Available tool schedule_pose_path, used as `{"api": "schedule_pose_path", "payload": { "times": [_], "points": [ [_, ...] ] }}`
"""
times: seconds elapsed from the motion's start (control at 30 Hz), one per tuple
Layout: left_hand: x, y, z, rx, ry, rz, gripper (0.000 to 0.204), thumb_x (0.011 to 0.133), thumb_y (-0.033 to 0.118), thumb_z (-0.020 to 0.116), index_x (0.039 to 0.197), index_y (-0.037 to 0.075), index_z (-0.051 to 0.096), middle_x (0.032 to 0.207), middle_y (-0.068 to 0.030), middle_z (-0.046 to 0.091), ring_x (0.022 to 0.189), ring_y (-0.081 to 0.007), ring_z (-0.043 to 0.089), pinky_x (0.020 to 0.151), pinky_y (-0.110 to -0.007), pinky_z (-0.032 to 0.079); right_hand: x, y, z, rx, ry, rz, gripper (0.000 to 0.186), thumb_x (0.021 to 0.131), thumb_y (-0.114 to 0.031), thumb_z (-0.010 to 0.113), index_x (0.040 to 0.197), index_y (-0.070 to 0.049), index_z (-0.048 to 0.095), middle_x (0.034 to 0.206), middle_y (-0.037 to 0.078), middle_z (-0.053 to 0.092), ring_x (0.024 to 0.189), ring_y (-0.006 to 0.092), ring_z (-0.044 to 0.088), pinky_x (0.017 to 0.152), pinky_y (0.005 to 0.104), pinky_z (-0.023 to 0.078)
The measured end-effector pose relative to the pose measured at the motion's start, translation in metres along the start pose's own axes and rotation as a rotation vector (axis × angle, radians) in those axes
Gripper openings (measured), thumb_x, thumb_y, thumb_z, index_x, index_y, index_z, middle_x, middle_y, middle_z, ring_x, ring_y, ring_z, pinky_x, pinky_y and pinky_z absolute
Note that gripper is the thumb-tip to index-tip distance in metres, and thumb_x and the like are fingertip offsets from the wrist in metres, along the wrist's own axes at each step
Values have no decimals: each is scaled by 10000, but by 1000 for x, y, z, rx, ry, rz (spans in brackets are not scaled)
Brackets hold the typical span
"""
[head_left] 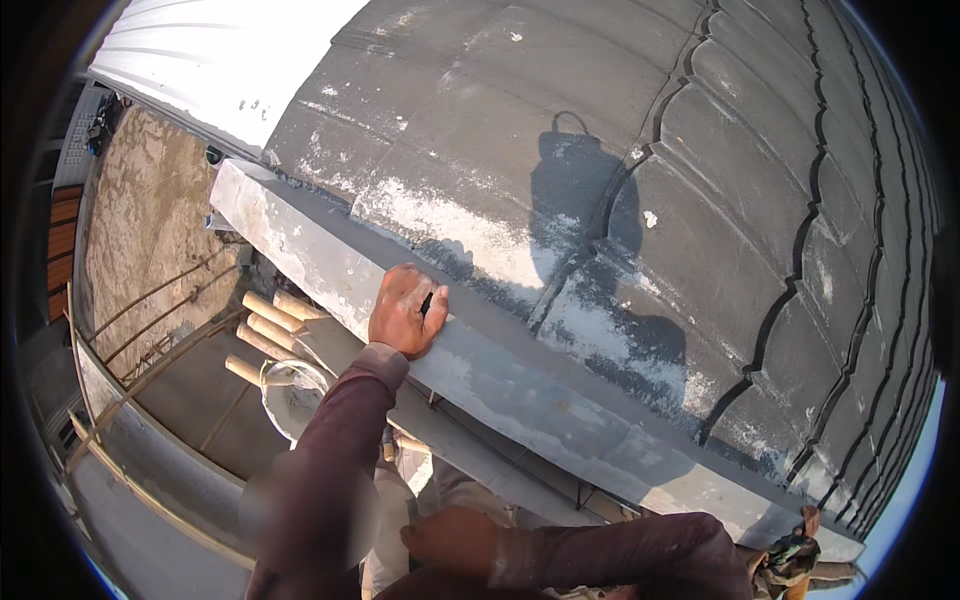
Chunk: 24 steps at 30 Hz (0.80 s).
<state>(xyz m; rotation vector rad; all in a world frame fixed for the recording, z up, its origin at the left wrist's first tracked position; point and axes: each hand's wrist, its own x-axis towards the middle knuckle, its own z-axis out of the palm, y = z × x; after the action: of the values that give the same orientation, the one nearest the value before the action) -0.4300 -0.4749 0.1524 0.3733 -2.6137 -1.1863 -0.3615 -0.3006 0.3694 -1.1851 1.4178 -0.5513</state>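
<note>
My left hand lies over the rim of a long pale grey roof-edge gutter. Its fingers curl over that rim, with the thumb pointing along it and a dark gap between thumb and forefinger. Low in the picture, close to my body, is my right hand, in shadow and slightly blurred. Those fingers look curled, and anything inside them is hidden. Both arms wear dark maroon sleeves. Beyond the gutter rises a dark grey tiled roof with white patches, crossed by my shadow.
Below left, a white bucket stands beside several bamboo poles. Curved bamboo rails edge a drop to brown ground. White corrugated sheeting adjoins the roof at far left. A bundled cloth hangs at lower right.
</note>
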Motion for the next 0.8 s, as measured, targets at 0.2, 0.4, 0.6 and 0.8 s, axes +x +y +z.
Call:
{"api": "schedule_pose_path", "payload": {
  "times": [0.2, 0.4, 0.6, 0.8],
  "points": [
    [1, -2, 2, 8, -6, -21, 163, 859, 193, 707, 826, 34, 700, 894, -133, 667, 1046, -380, 594, 959, -467, 496, 7, -16, 49, 78, -158, 145, 109, 829, -136, 600, 816, -37, 647, 790, 140, 660, 708, 300, 711, 621, 407, 575],
    [-2, -3, 3, 20, 73, -31, 180, 857, 185, 705, 793, 34, 630, 873, -140, 642, 1007, -392, 590, 972, -474, 482, -10, 14, -137, -344, 69, 263, 45, 796, -103, 634, 807, -60, 631, 767, 99, 638, 709, 263, 701, 622, 370, 551],
    [-3, 0, -3, 25, 80, -59, 175, 837, 208, 731, 803, 40, 695, 886, -127, 676, 1026, -370, 621, 951, -446, 507, -12, 113, -234, -297, 334, 511, 198, 868, -259, 725, 873, -63, 753, 807, 145, 693, 747, 367, 669, 675, 450, 514],
    [7, 5, -8, -38, 38, -23, 165, 832, 194, 738, 794, 42, 687, 868, -123, 670, 998, -363, 625, 964, -442, 493, 16, 206, -216, -248, 309, 636, 260, 812, -280, 810, 862, -33, 748, 771, 159, 694, 707, 314, 668, 688, 415, 509]
  ]
}}
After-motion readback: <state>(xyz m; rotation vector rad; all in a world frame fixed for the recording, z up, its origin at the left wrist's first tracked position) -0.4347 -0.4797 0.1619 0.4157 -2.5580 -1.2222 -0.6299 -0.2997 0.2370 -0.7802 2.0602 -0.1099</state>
